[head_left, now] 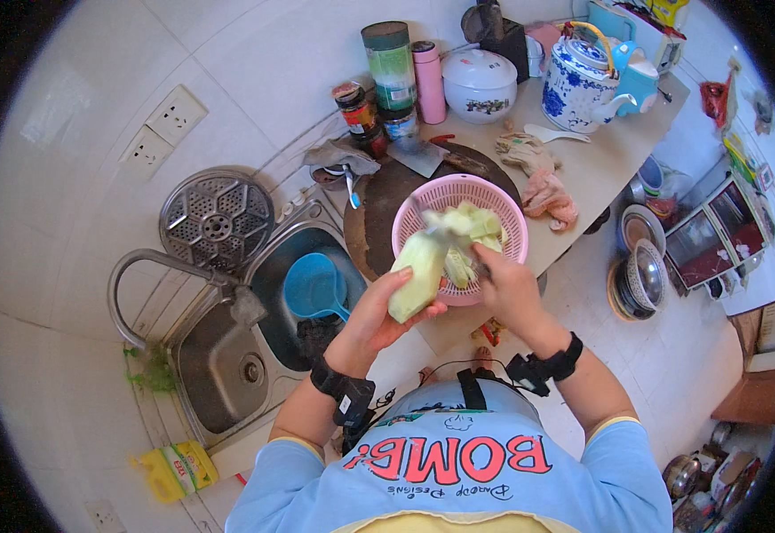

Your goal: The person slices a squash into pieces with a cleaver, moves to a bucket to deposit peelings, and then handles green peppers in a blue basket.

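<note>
My left hand point(378, 309) is wrapped round the lower end of a thick, peeled, pale green gourd point(421, 274), held tilted over the near left rim of a pink plastic colander point(408, 200). Cut pale green pieces point(472, 222) lie in the colander. My right hand point(507, 289) is closed at the colander's near right rim. From it a thin grey blade, seemingly a knife point(441, 234), reaches across to the gourd's upper end. Motion smears the blade, and its handle is mostly hidden in my fingers.
The colander stands partly on a dark round cutting board point(369, 231); a cleaver point(420, 158) lies behind. At left, a double sink point(218, 364) holds a blue dipper point(314, 282). Crumpled plastic bags point(549, 197), a blue-and-white teapot point(574, 89) and a lidded white pot point(480, 87) stand farther back.
</note>
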Tool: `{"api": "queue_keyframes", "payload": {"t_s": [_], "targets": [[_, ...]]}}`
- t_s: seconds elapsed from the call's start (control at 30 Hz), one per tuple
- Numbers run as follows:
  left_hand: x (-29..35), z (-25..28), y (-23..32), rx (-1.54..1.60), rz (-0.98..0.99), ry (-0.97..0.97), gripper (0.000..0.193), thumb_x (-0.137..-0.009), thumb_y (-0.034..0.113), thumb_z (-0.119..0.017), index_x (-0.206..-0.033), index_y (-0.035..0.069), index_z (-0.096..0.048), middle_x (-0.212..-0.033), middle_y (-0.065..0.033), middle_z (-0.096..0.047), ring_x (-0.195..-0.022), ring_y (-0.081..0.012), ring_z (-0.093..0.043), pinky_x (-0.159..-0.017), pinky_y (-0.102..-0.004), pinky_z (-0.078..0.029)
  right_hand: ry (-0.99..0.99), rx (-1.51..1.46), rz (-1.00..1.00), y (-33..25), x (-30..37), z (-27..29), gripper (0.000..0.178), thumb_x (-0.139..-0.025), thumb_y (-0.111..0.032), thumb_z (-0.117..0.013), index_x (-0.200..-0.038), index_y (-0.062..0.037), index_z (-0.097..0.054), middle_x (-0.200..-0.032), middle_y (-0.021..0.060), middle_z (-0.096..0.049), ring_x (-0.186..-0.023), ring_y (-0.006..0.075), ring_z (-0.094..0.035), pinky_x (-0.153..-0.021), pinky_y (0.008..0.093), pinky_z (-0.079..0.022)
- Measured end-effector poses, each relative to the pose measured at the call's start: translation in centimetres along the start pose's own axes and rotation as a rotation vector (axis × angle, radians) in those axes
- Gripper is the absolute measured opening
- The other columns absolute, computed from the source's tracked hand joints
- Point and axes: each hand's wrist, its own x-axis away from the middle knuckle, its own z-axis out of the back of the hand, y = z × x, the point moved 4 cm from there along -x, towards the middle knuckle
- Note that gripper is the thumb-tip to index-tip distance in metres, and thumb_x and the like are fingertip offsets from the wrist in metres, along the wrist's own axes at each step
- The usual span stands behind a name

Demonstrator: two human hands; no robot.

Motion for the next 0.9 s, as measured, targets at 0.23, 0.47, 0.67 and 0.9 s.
{"api": "queue_keyframes", "payload": {"t_s": [0.23, 0.47, 0.67, 0.9], "targets": [[-0.4, -0.6, 0.1, -0.035, 0.013, -0.079, 0.044, -0.086, 0.030, -0.045, -0.120, 0.002, -0.038, -0.107, -0.0178, -0.052, -0.094, -0.0268, -0.055, -0.075, -0.0325, -0.051, 0.024, -0.079, 0.005, -1.9, -0.3, 1.4, 0.040, -0.070, -0.006, -0.055, -0.109, -0.0020, -0.050, -0.082, 0.0175, -0.058, -0.071, 0.0317, -0.058, -0.060, 0.0370, -0.046], [-0.7, 0.2, -0.1, 0.079, 0.015, -0.006, 0.041, -0.087, 0.028, -0.043, -0.120, 0.005, -0.038, -0.112, -0.0138, -0.050, -0.091, -0.0247, -0.057, -0.074, -0.0317, -0.050, -0.009, 0.011, 0.064, -2.2, -0.3, 0.9, 0.048, -0.065, -0.005, -0.057, -0.112, -0.0023, -0.047, -0.083, 0.0154, -0.057, -0.069, 0.0299, -0.057, -0.060, 0.0361, -0.047], [0.6, -0.9, 0.3, 0.039, 0.031, -0.171, 0.046, -0.085, 0.028, -0.045, -0.121, 0.001, -0.036, -0.110, -0.0162, -0.050, -0.089, -0.0265, -0.057, -0.078, -0.0324, -0.049, -0.051, -0.068, -0.247, 2.2, 0.0, 0.8, 0.029, -0.073, -0.005, -0.052, -0.102, 0.0012, -0.053, -0.081, 0.0215, -0.058, -0.076, 0.0347, -0.057, -0.066, 0.0402, -0.045], [-0.4, -0.7, 0.9, 0.028, -0.043, -0.112, 0.042, -0.087, 0.028, -0.043, -0.122, 0.005, -0.038, -0.111, -0.0121, -0.051, -0.095, -0.0236, -0.054, -0.079, -0.0393, -0.046, 0.020, -0.220, -0.126, 0.3, -0.8, 1.6, 0.036, -0.071, -0.002, -0.054, -0.107, -0.0002, -0.052, -0.086, 0.0212, -0.058, -0.075, 0.0335, -0.058, -0.066, 0.0377, -0.046]]}}
